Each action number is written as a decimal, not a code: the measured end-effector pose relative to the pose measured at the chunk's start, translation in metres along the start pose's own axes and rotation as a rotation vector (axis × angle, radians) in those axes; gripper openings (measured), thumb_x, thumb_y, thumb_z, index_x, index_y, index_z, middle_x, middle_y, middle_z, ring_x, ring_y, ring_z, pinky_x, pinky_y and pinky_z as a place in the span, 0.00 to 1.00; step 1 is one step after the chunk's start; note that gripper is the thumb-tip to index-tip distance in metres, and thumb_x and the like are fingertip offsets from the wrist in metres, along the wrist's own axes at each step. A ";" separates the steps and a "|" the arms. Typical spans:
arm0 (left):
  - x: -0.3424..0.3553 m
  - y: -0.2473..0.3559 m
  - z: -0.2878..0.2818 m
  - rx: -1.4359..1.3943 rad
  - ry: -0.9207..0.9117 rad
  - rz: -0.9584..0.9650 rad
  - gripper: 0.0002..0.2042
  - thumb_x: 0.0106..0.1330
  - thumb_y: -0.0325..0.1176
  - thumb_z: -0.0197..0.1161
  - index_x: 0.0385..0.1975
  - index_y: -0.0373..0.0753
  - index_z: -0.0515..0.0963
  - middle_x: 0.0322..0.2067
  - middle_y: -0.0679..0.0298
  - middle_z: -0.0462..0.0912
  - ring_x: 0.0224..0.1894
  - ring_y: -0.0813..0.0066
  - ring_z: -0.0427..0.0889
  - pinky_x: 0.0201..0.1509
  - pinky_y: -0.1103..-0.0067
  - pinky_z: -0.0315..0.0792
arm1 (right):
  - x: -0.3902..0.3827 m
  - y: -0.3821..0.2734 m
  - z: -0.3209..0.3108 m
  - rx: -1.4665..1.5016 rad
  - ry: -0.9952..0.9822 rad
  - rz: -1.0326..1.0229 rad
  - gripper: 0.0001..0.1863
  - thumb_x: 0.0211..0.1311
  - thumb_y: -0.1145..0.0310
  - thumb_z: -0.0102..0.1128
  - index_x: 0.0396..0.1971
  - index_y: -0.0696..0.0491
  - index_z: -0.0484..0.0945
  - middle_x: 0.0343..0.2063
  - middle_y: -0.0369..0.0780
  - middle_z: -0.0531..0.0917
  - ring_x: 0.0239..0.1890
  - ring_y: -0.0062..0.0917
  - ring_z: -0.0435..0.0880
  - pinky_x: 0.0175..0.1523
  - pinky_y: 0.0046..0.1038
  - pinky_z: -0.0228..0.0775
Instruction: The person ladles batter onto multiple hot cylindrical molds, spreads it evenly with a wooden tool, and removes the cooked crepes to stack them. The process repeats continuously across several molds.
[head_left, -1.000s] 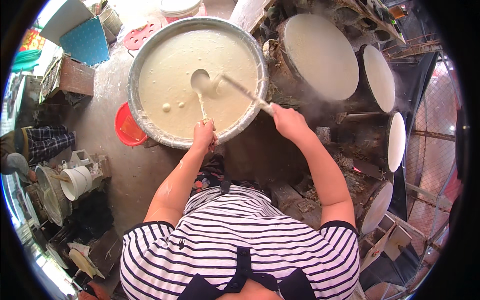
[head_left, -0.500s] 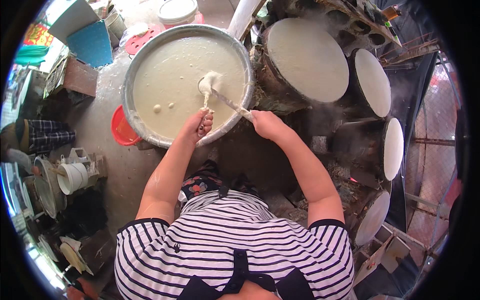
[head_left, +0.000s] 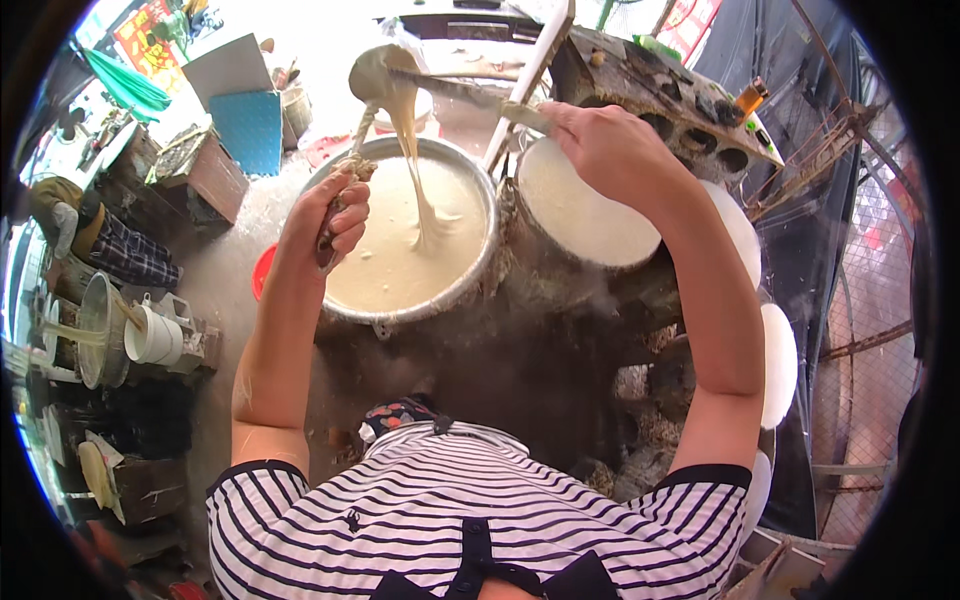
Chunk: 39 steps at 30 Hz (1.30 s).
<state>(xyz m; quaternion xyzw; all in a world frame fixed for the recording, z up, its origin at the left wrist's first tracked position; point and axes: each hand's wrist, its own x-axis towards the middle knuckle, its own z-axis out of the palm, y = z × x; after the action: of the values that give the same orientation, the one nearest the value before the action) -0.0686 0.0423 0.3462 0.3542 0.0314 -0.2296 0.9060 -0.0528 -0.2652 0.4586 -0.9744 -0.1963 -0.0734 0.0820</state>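
The left hand point(head_left: 335, 215) grips a ladle point(head_left: 368, 78), the right hand point(head_left: 615, 155) a scraper point(head_left: 455, 92), batter point(head_left: 405, 125) stringing into the basin point(head_left: 400, 317).

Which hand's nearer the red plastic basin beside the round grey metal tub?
Left. In frame, the left hand is above and right of the red basin; the right hand is farther right, past the right rim of the tub.

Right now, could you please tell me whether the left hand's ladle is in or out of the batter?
Out: the ladle hangs above the round basin, and batter stretches from its bowl to the surface below.
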 end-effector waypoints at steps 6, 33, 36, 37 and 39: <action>0.007 -0.012 -0.061 -0.122 0.046 -0.087 0.09 0.70 0.38 0.46 0.31 0.39 0.64 0.20 0.72 0.62 0.13 0.88 0.60 0.10 0.89 0.58 | -0.041 0.047 0.116 -0.332 0.189 -0.140 0.16 0.60 0.69 0.50 0.49 0.45 0.73 0.16 0.38 0.73 0.17 0.30 0.76 0.21 0.30 0.70; -0.007 -0.266 0.209 0.454 -0.871 -1.231 0.09 0.69 0.36 0.46 0.37 0.35 0.66 0.19 0.69 0.61 0.08 0.86 0.55 0.03 0.87 0.52 | -0.503 -0.178 0.281 0.737 1.612 1.683 0.09 0.68 0.66 0.42 0.34 0.56 0.69 0.14 0.33 0.69 0.11 0.13 0.65 0.16 0.16 0.56; -0.067 -0.347 0.277 0.473 -1.047 -1.441 0.08 0.69 0.35 0.45 0.38 0.36 0.66 0.18 0.69 0.60 0.08 0.85 0.55 0.03 0.87 0.51 | -0.544 -0.214 0.277 0.574 1.882 1.769 0.09 0.68 0.66 0.43 0.35 0.56 0.69 0.15 0.32 0.69 0.11 0.13 0.65 0.16 0.16 0.56; -0.087 -0.373 0.294 0.483 -1.104 -1.509 0.09 0.69 0.35 0.45 0.38 0.36 0.65 0.18 0.69 0.60 0.07 0.85 0.55 0.03 0.87 0.50 | -0.556 -0.225 0.277 0.554 1.986 1.768 0.08 0.68 0.66 0.42 0.35 0.55 0.68 0.15 0.32 0.69 0.12 0.13 0.65 0.16 0.16 0.55; -0.130 -0.423 0.324 0.491 -1.191 -1.694 0.10 0.69 0.36 0.46 0.39 0.36 0.64 0.18 0.69 0.60 0.07 0.86 0.54 0.03 0.87 0.49 | -0.577 -0.251 0.269 0.419 2.119 1.847 0.08 0.68 0.66 0.42 0.34 0.55 0.67 0.15 0.32 0.69 0.12 0.13 0.65 0.16 0.15 0.55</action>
<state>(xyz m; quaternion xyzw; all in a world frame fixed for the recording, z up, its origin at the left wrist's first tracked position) -0.4042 -0.3915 0.3516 0.2204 -0.2279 -0.9216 0.2240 -0.6481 -0.1996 0.1283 -0.2055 0.6465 -0.6480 0.3462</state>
